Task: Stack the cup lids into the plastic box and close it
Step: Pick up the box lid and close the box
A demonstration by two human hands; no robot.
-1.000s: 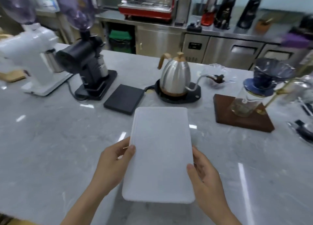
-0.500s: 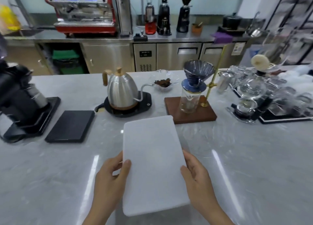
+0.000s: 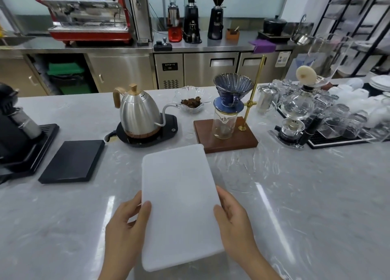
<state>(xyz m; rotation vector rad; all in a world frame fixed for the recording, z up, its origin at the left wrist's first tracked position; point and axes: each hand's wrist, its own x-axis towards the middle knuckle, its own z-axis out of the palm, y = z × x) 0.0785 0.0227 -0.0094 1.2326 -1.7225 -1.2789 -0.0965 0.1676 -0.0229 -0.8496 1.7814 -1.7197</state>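
Observation:
A white translucent plastic box [image 3: 179,203] with its flat lid on top is in front of me over the grey marble counter [image 3: 306,205]. My left hand [image 3: 124,231] grips its left edge, thumb on the lid and fingers underneath. On the right edge, my right hand [image 3: 234,224] holds it the same way. The lid covers the box, so whatever is inside is hidden. No cup lids are visible.
Behind the box stand a steel gooseneck kettle [image 3: 138,113] on a black base, a pour-over stand [image 3: 228,119] on a wooden block and a black scale [image 3: 72,160]. A black grinder [image 3: 14,129] is at far left; glassware [image 3: 329,115] crowds the right.
The view has swung to the right, bringing the pour-over stand and glassware into sight. The box has turned slightly, its far end pointing more to the right. Both hands keep their hold.

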